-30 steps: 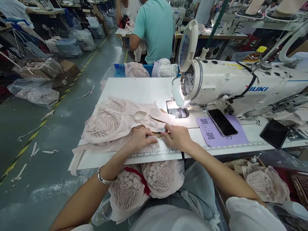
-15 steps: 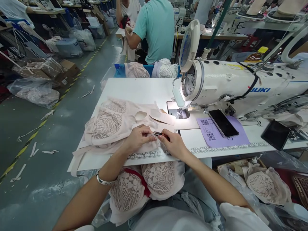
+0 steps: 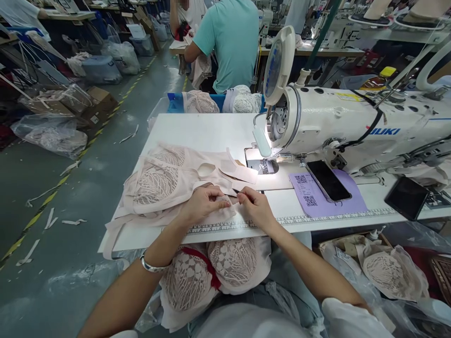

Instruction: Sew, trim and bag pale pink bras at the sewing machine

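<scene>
A pale pink lace bra [image 3: 165, 180] lies spread on the white sewing table [image 3: 207, 131]. At its right edge, near the table's front ruler, my left hand [image 3: 203, 203] pinches a small piece of the pink fabric. My right hand [image 3: 254, 207] meets it fingertip to fingertip, fingers pinched on the same bit of fabric; whether a small tool is in them I cannot make out. A white Juki sewing machine [image 3: 352, 124] stands to the right, its lit needle area [image 3: 265, 165] just beyond my hands. More lace bras [image 3: 211, 272] rest in my lap.
A black phone [image 3: 328, 180] lies on a purple sheet with QR codes [image 3: 310, 195]; another dark device [image 3: 407, 198] sits farther right. A blue bin of lace pieces [image 3: 218, 101] stands behind the table. A person in a teal shirt [image 3: 232, 42] sits ahead. Bagged garments line the left aisle.
Both hands drew closer together and slightly away from me, from flat on the fabric by the ruler to a fingertip pinch. The dark tool seen between them half a second ago no longer shows.
</scene>
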Tool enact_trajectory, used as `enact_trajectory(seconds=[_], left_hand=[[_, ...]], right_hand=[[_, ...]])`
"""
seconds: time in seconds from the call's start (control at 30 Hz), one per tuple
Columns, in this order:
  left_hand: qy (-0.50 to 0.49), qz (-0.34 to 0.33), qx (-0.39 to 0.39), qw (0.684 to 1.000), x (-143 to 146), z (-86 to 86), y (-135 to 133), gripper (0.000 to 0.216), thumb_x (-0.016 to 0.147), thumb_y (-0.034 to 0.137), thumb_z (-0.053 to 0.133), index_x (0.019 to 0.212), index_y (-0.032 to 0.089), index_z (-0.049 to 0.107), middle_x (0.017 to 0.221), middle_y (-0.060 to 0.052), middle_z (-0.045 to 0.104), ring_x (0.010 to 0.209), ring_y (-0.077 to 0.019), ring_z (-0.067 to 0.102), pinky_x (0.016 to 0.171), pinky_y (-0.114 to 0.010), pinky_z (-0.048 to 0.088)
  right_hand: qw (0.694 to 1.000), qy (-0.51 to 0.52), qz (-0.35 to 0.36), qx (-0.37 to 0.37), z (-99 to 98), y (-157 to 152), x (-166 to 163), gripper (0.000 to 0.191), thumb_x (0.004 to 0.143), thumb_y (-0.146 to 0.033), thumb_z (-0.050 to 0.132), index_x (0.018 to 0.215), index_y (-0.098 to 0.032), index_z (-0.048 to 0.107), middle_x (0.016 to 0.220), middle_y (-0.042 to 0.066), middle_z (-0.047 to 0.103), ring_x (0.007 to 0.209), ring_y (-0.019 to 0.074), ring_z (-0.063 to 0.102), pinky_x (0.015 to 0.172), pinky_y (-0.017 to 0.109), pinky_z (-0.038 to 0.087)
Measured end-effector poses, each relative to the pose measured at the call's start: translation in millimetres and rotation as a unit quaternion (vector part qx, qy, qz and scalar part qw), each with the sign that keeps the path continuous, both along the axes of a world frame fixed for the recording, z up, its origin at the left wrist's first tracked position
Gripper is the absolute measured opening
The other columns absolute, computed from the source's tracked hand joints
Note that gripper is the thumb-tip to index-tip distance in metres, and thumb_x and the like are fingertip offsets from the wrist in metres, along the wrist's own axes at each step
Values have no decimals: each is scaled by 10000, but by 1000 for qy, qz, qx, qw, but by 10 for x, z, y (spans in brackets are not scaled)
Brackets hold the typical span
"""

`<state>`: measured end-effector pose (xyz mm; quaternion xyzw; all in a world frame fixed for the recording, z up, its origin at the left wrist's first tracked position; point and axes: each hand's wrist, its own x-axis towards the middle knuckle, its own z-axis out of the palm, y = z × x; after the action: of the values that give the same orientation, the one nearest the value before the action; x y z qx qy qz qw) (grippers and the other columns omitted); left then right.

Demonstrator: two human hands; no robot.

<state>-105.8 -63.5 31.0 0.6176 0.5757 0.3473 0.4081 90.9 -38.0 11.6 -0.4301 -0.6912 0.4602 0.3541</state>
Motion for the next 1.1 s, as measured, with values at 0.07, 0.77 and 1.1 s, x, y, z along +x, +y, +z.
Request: enact_trajectory(seconds=[0.07, 0.77, 1.1], left_hand=[[15, 19, 10, 1000, 12, 4, -6, 358, 680, 507, 777, 634, 168, 673, 692, 8, 492, 680, -136, 440, 645, -275, 370], [34, 60, 234, 970, 73, -29, -85, 527, 789, 670, 658, 987, 183, 631, 896, -55, 589, 764, -165, 535, 697, -304, 490], [76, 25, 168, 982, 152, -111, -98, 400, 952, 479, 508, 736, 174, 652, 646, -18, 585, 633, -148, 531, 612, -262, 436]], right_hand=[[1000, 21, -8, -11, 21, 10, 3, 408, 846, -586, 510, 679, -219, 449, 592, -52, 356, 579, 119, 348, 563, 256, 286], [986, 91, 90, -110, 50, 33, 2, 399, 818, -543, 612, 661, -207, 466, 622, -54, 345, 597, 112, 312, 582, 273, 253], [990, 109, 1, -89, 22, 28, 10, 453, 844, -667, 545, 777, -220, 511, 648, -35, 449, 593, 129, 369, 563, 267, 304]])
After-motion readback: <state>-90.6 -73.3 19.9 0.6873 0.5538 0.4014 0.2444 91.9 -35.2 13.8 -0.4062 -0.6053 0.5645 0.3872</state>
